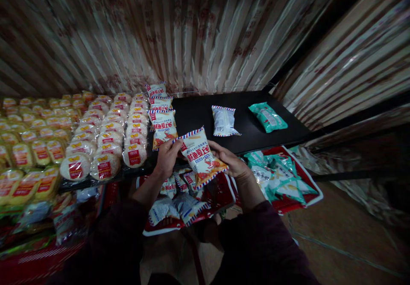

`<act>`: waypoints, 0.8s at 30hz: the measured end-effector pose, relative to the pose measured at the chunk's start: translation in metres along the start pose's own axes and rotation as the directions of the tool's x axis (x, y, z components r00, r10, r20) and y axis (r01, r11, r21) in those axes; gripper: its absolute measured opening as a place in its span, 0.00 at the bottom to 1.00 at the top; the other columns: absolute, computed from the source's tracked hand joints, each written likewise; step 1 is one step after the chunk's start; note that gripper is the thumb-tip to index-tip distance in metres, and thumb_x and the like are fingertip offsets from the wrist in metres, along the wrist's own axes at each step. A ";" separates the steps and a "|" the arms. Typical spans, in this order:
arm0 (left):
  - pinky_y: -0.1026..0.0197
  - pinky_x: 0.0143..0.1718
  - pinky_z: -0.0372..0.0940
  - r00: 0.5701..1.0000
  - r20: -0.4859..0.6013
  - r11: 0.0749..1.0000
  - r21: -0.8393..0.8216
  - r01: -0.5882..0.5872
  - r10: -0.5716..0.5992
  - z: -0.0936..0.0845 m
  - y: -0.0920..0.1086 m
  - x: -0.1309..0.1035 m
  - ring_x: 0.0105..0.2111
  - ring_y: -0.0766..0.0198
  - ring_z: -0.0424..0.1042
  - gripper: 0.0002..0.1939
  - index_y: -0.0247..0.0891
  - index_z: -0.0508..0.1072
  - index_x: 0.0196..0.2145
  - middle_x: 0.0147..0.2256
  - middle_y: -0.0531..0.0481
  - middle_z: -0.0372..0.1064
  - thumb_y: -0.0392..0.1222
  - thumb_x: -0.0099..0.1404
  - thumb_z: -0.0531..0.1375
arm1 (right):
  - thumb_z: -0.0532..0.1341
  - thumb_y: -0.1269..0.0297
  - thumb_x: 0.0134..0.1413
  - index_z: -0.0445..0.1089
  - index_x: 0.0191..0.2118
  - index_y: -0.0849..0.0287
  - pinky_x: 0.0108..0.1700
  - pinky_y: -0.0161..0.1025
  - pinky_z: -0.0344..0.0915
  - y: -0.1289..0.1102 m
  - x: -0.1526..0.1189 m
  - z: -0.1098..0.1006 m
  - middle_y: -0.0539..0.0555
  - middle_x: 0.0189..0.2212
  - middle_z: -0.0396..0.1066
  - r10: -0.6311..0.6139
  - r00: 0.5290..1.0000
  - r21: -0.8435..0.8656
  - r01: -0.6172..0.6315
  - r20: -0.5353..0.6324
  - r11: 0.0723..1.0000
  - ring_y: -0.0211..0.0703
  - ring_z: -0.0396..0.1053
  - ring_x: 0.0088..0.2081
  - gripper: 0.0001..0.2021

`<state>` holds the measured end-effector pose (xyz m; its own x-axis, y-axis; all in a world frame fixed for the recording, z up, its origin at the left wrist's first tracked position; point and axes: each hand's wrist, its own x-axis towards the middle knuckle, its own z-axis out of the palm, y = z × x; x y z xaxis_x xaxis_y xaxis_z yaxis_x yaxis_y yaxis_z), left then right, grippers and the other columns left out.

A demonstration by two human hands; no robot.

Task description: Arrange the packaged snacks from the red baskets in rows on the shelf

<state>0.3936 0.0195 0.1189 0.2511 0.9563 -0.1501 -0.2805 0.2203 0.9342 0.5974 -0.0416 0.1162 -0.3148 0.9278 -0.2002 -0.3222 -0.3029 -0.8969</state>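
Between my two hands is a white snack bag (pixel 203 156) with a striped red-and-blue edge and shrimp printed on its front. My left hand (pixel 168 156) pinches its upper left corner, and my right hand (pixel 232 162) grips its right side. The bag is tilted and held above a red basket (pixel 224 191) of similar bags. Just beyond my left hand, a column of matching bags (pixel 164 127) lies face up on the black shelf (pixel 192 110). Another white bag (pixel 223 120) rests back side up on the shelf, farther off.
A green snack bag (pixel 268 117) lies on the shelf's right part. Rows of round rice crackers (pixel 109 142) and yellow packaged snacks (pixel 35 152) fill the left. A second red basket (pixel 312 180) holds green bags (pixel 278 176). Striped curtains (pixel 205 33) hang behind the shelf.
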 end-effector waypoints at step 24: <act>0.61 0.35 0.69 0.908 0.146 0.833 0.361 -0.419 0.393 0.010 -0.011 -0.015 0.35 0.67 0.69 0.36 0.44 0.51 0.61 0.50 0.42 0.63 0.41 0.58 0.61 | 0.67 0.59 0.45 0.69 0.50 0.53 0.43 0.41 0.70 -0.007 0.012 0.020 0.51 0.42 0.76 -0.191 0.929 -0.019 0.195 -0.317 0.981 0.47 0.74 0.42 0.23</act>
<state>0.4023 0.0003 0.1138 0.2527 0.9266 0.2786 -0.0040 -0.2869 0.9580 0.5783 -0.0324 0.1278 0.0524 0.9888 -0.1394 -0.3603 -0.1115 -0.9262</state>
